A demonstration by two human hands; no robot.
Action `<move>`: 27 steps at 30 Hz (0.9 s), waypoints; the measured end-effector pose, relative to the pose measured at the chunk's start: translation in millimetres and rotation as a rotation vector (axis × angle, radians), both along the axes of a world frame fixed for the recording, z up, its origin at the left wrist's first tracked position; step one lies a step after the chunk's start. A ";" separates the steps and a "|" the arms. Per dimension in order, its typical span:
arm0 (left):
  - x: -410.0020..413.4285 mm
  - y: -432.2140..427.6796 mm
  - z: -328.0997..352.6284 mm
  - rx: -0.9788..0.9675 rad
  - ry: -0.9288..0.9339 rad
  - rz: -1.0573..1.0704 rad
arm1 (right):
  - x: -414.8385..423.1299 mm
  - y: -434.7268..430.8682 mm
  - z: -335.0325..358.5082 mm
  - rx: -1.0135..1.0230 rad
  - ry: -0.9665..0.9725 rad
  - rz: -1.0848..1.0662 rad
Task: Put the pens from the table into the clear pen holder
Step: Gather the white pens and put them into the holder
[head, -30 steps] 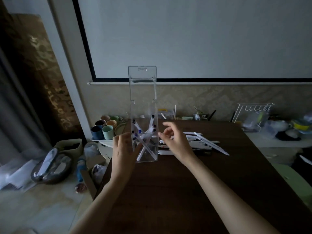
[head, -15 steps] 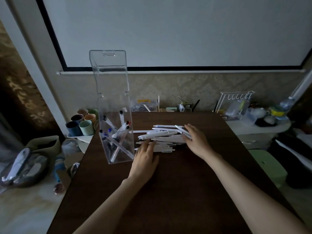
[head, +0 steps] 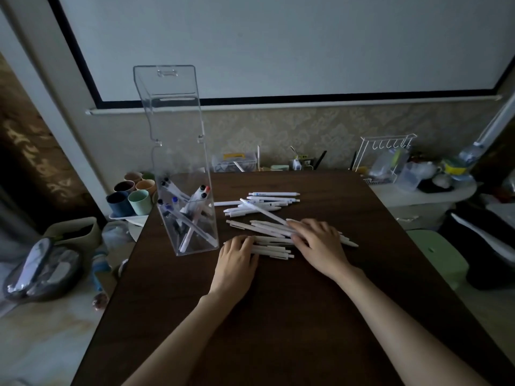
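- Right hand (head: 317,243) lies palm-down over several white plastic pens (head: 267,232); their middle sections are hidden.
- Both forearms are cut off by the near edge.
- Clutter along the far edge of the dark wooden table (head: 278,316) is too small to identify.

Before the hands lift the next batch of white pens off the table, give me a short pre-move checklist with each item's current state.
1. Clear pen holder upright on the table: ok.
2. Holder's upper part free for more pens: ok.
3. Loose white pens left to move: ok, many.
4. Left hand on the near pens: ok, fingers resting on their ends.
5. Right hand on the pile: ok, lying flat over it.
6. Pens actually gripped: cannot tell, neither hand has closed around any.
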State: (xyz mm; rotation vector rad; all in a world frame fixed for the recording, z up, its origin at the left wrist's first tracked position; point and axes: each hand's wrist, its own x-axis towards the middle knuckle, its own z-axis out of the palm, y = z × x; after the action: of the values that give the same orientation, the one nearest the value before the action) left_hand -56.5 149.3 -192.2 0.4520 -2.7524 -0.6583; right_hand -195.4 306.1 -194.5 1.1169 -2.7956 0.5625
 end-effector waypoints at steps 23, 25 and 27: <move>78.1 17.3 20.0 -0.157 -0.233 -0.105 | 68.1 27.0 15.9 -0.120 0.023 -0.096; 83.1 18.2 24.0 -0.073 -0.184 -0.100 | 68.0 26.1 16.9 -0.105 0.048 -0.083; 88.8 17.3 29.4 0.150 -0.091 -0.076 | 68.7 23.7 25.1 -0.151 0.088 -0.065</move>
State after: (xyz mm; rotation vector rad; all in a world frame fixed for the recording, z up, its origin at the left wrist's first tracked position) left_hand 32.3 166.6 -162.8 0.4204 -2.8295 -0.8890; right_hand -126.6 329.7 -169.4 0.9932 -2.6537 0.6875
